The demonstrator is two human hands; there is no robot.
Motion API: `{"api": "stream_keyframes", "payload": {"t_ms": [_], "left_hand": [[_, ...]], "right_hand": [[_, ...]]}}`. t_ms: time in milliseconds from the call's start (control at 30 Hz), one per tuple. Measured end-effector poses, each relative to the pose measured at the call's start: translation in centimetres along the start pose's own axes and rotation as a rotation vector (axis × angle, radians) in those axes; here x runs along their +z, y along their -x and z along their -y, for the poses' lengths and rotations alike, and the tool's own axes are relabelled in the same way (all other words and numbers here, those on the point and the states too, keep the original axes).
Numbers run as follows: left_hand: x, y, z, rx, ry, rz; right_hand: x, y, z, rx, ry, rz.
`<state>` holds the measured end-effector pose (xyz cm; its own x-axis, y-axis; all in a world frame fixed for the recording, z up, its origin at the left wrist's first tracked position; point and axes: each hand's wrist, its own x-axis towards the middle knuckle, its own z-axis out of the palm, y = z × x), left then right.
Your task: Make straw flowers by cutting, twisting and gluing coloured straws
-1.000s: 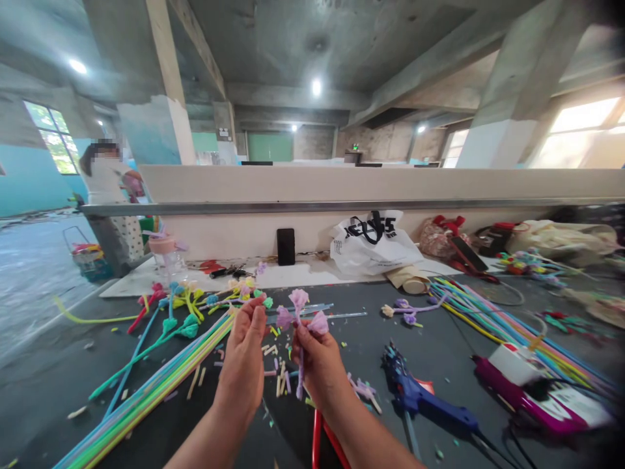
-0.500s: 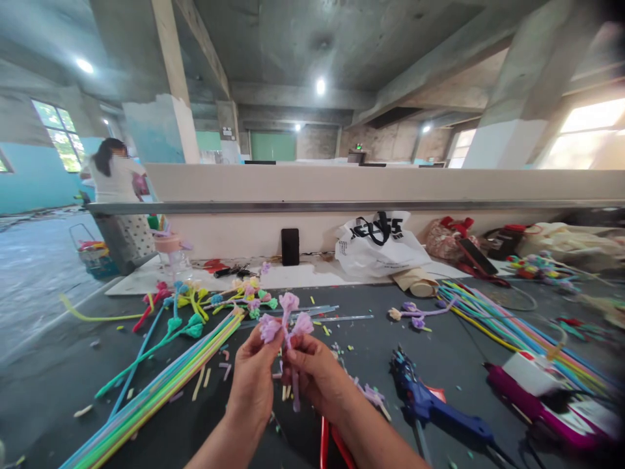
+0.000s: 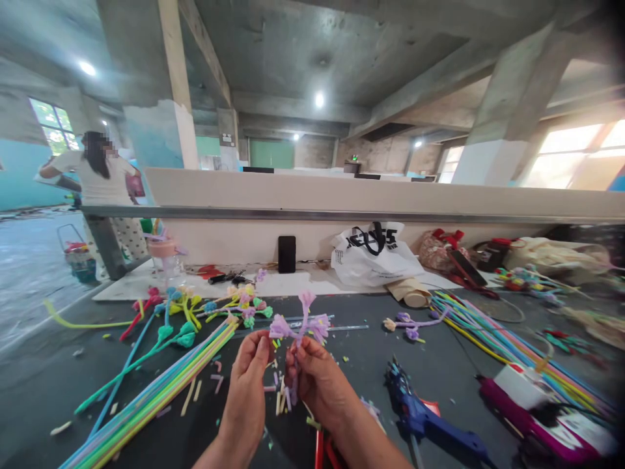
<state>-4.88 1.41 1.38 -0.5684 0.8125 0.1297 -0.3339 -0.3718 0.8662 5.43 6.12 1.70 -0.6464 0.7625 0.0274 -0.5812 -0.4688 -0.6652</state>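
A purple pipe-cleaner flower sprig [image 3: 305,320], with three fluffy blooms on one stem, stands upright over the middle of the dark table. My right hand [image 3: 317,374] is closed around its stem, thumb and fingers pinched just below where the blooms branch. My left hand [image 3: 250,378] is beside the left bloom, fingers curled in with the thumb against them; I see nothing held in it. Red handles [image 3: 319,449] of a tool show partly beneath my right wrist; its head is hidden. Purple and cream pipe-cleaner offcuts [image 3: 280,396] lie under the hands.
Bundled coloured pipe cleaners [image 3: 161,397] lie left, with finished flower stems [image 3: 185,332] behind. At right are a blue glue gun [image 3: 430,423], a purple sprig [image 3: 415,322] and more pipe cleaners [image 3: 483,332]. A phone [image 3: 286,254] leans behind; a person [image 3: 105,176] stands far left.
My left hand has come away from the left bloom, and the blooms look more spread apart. The view has shifted slightly. The person at far left has turned and raised an arm.
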Motion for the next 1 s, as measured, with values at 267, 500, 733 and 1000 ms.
{"api": "stream_keyframes", "payload": {"t_ms": [267, 500, 733, 1000], "left_hand": [[0.7, 0.7, -0.3, -0.089, 0.005, 0.259], [0.6, -0.1, -0.5, -0.15, 0.054, 0.131], [-0.2, -0.1, -0.1, -0.062, -0.208, 0.154], [0.0, 0.4, -0.4, 0.016, -0.352, 0.159]], "right_hand": [[0.5, 0.0, -0.4, -0.02, 0.009, 0.012], [0.4, -0.5, -0.6, -0.024, 0.172, 0.001], [0.1, -0.1, 1.9, -0.431, 0.251, -0.149], [-0.3, 0.0, 1.2, -0.499, 0.717, -0.237]]}}
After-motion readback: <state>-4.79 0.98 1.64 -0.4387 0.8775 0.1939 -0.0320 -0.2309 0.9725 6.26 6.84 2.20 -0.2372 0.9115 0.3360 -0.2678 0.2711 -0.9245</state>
